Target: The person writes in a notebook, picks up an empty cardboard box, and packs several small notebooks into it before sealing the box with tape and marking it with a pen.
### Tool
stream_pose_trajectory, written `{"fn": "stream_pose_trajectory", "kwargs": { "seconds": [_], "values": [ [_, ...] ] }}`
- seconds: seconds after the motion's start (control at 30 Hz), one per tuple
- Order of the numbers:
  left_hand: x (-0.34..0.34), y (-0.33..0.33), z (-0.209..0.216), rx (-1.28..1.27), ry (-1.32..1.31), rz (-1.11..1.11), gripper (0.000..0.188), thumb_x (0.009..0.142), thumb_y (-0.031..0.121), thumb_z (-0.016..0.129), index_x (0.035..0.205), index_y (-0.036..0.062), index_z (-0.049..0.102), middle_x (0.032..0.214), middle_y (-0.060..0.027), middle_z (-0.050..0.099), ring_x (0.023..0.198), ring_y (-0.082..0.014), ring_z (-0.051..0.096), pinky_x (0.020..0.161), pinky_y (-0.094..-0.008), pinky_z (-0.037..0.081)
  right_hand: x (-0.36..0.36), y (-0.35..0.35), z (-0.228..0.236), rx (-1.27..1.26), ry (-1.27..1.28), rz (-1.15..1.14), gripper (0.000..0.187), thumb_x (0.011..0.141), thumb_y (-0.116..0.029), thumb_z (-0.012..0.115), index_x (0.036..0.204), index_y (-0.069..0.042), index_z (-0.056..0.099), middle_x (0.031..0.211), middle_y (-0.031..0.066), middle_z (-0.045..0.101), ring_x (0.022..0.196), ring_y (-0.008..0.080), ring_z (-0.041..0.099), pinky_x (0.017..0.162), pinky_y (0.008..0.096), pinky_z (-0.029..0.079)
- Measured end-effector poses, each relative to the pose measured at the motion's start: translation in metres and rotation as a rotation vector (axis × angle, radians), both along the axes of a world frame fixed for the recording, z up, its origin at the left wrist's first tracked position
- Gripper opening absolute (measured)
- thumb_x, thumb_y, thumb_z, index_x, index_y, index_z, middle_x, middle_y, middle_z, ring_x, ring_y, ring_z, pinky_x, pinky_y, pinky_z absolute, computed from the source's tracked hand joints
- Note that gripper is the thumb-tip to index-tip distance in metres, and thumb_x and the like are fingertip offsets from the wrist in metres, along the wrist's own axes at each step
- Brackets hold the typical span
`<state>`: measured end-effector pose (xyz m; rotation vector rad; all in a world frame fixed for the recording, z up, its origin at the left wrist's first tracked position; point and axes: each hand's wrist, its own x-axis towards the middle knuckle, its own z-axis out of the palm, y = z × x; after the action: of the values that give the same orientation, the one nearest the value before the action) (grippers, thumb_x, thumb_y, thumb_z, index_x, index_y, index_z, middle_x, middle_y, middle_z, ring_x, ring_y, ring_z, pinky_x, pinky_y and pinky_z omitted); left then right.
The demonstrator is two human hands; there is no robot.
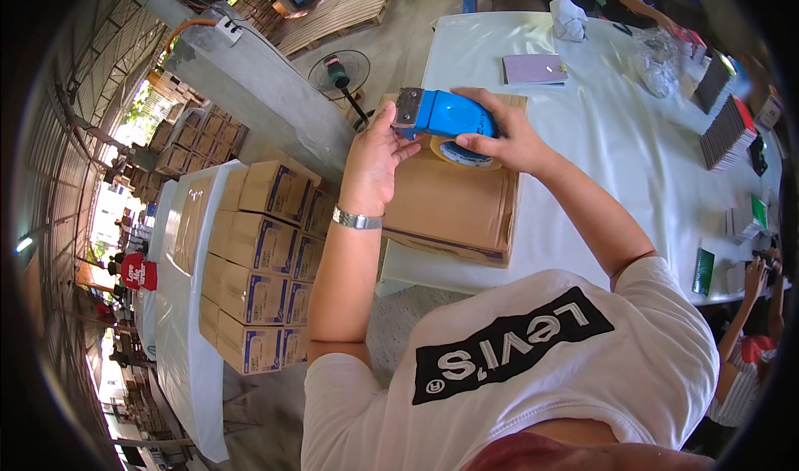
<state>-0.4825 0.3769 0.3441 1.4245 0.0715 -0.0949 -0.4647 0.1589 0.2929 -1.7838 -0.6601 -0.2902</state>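
Observation:
My right hand (512, 136) is closed round the body of a blue tape dispenser (454, 113), thumb on the near side. A roll of tape (466, 153) sits in its underside. At the dispenser's metal front end, my left hand (376, 155) has its thumb against the edge and its fingers curled beneath. Whether it pinches a loose end of tape cannot be made out. Below both hands a brown cardboard box (449, 200) lies on the table, its top panel facing up.
The box rests on a white-covered table (583, 138) with a purple book (534, 69), a crumpled plastic bag (657, 65) and book stacks (728, 134). Stacked cartons (262, 280) stand at my left, near a pillar (258, 96) and a fan (339, 71). Other people work along the right.

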Motion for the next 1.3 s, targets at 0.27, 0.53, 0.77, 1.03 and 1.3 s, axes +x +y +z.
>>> {"fn": "stream_pose_trajectory", "kwargs": {
  "seconds": [0.27,0.53,0.77,1.03,1.3],
  "values": [
    [0.062,0.104,-0.054,-0.201,0.278,0.089,0.031,0.096,0.026,0.054,0.111,-0.0022,0.055,0.104,-0.0169,0.063,0.099,-0.0299,0.063,0.093,-0.0413,0.051,0.032,0.071,0.049,-0.697,-0.067,-0.003,0.057,0.086,-0.057,0.057,0.136,-0.029,0.056,0.103,0.0194,0.064,0.101,0.0341,0.063,0.089,0.0424,0.049],
    [0.119,0.184,-0.131,0.466,0.281,0.206,0.024,0.097,0.020,0.052,0.091,0.0011,0.066,0.078,-0.0068,0.069,0.063,-0.0178,0.064,0.057,-0.0306,0.052,0.110,0.199,0.062,-1.198,-0.063,0.162,0.051,0.085,-0.050,0.054,0.120,-0.015,0.068,0.116,0.0155,0.066,0.104,0.0338,0.064,0.087,0.0449,0.049],
    [0.114,0.212,-0.246,0.445,0.121,-0.246,0.027,0.097,0.025,0.053,0.102,0.0008,0.065,0.087,-0.0041,0.067,0.072,-0.0182,0.062,0.062,-0.0310,0.051,0.114,0.212,0.096,-1.263,0.186,0.286,0.057,0.077,-0.047,0.067,0.115,-0.004,0.068,0.118,0.0177,0.065,0.106,0.0313,0.063,0.088,0.0433,0.048],
    [-0.046,0.078,-0.144,0.535,-0.874,0.364,0.033,0.088,0.019,0.062,0.116,0.0009,0.059,0.116,-0.0144,0.061,0.107,-0.0277,0.058,0.090,-0.0405,0.047,0.120,0.216,0.090,-1.239,0.251,0.386,0.070,0.081,-0.054,0.063,0.132,-0.006,0.057,0.133,0.0160,0.056,0.114,0.0289,0.057,0.093,0.0418,0.047],
    [-0.061,-0.020,-0.097,1.327,-1.060,0.048,0.054,0.089,0.027,0.059,0.135,0.0012,0.049,0.145,-0.0185,0.043,0.136,-0.0417,0.036,0.113,-0.0538,0.026,0.178,0.058,-0.026,-1.070,0.260,0.041,0.066,0.099,-0.055,0.029,0.142,-0.008,0.046,0.146,0.0185,0.045,0.134,0.0331,0.043,0.111,0.0446,0.032]
  ]
}}
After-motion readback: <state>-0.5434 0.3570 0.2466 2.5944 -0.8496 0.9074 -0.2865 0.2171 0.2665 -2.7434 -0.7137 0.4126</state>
